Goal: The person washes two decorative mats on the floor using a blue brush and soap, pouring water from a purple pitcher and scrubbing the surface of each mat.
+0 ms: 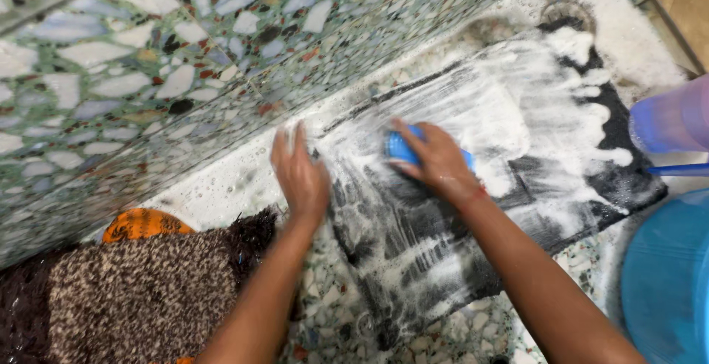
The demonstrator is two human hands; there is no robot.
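Soapsuds cover most of a dark cloth (473, 209) spread flat on the speckled terrazzo floor (332, 327), close along the foot of a terrazzo wall (148, 61). The right hand (436, 159) is curled over a blue scrub brush (405, 148), gripping it and pressing it down on the middle of the cloth; only the brush's blue edges show past the fingers. The left hand (301, 176) lies flat with its fingers spread and nothing in it, pressing on the cloth's near-left edge, just beside the wall. Motion blur softens both hands, so the exact finger positions are hard to make out. A brown speckled garment with an orange patch (140, 290) lies at lower left. On the right edge sit a lilac plastic container (672, 120) and, nearer, a blue tub (665, 283). What seems to be a floor drain (567, 15) shows beyond the cloth's far end.
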